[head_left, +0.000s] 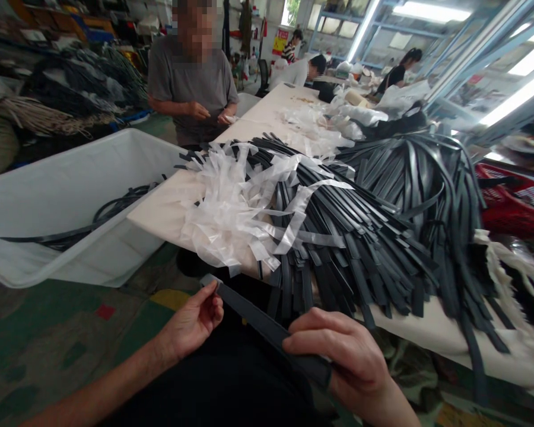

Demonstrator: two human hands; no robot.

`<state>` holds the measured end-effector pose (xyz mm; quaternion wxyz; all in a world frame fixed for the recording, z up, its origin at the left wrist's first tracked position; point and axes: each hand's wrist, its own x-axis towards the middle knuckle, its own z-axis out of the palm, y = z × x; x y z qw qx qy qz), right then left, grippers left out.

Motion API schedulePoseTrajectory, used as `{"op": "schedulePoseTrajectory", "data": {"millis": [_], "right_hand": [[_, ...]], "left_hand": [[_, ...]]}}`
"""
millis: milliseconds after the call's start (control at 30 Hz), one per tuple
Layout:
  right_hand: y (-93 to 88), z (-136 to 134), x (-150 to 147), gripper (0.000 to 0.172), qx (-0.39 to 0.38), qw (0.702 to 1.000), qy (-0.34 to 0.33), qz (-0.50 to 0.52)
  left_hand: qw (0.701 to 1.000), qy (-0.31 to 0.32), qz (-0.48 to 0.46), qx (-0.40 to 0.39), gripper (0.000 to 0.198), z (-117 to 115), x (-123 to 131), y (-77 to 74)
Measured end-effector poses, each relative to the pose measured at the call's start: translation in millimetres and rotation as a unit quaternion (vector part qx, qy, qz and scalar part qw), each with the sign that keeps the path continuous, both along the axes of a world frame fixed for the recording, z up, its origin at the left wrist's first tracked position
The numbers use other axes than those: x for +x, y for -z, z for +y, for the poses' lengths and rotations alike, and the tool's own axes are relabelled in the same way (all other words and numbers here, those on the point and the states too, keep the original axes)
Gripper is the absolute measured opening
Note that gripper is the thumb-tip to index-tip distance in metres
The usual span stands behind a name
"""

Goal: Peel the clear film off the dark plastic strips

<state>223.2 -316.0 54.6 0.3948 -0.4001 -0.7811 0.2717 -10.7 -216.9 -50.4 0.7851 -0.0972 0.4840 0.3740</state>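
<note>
A dark flat strip (253, 314) is stretched between my two hands above my lap, sloping down to the right. My left hand (198, 317) pinches its far end, where a small whitish tab (210, 280) shows at the fingertips. Closer to me, my right hand (338, 350) grips the strip between thumb and fingers. Just beyond, a heap of clear plastic film strips (231, 207) lies on the table. Beside it a large bundle of dark flat strips (351, 237) fans out over the table's near edge.
The pale table (160, 207) runs away from me. At its left stands a white plastic tub (129, 154) with dark strips inside. A person (196, 89) stands across, others work farther back. A red crate (511, 201) is at the right.
</note>
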Motion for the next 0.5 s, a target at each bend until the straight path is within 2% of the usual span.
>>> {"op": "schedulePoseTrajectory", "data": {"millis": [167, 333, 500], "right_hand": [[-0.4, -5.6, -7.4, 0.021, 0.083, 0.991, 0.084, -0.069], [9.8, 3.5, -19.3, 0.025, 0.085, 0.993, 0.044, -0.075], [4.0, 9.7, -22.4, 0.028, 0.027, 0.995, 0.022, -0.096]], "left_hand": [[0.999, 0.032, -0.030, -0.030, 0.029, -2.5, -2.8, -3.5], [0.998, 0.042, -0.029, -0.035, 0.028, -3.6, -5.5, -4.7], [0.996, 0.082, -0.027, -0.037, 0.028, -5.8, -9.0, -6.9]]}}
